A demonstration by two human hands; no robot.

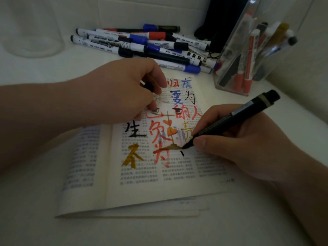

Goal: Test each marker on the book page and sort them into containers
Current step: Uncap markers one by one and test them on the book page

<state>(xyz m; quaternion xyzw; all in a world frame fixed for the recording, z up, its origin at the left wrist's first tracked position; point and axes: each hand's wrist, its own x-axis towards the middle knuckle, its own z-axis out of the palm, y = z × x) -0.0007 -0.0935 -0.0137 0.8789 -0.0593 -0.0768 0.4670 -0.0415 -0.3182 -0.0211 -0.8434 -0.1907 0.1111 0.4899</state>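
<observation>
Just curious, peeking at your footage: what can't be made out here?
Head view only:
What left hand pinches: a dark object, mostly covered by fingers; perhaps a cap.
Label on black marker: blurred, partly under right hand.
Print on book page: too small and blurred.
Top of clear container: cut off by upper edge.

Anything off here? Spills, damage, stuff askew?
Nothing spilled or broken. The book page is covered in red, blue, black and gold strokes over its print, which fits the test. Markers lie in a loose criss-crossed pile behind it. The clear container looks tilted, possibly lens distortion.
</observation>
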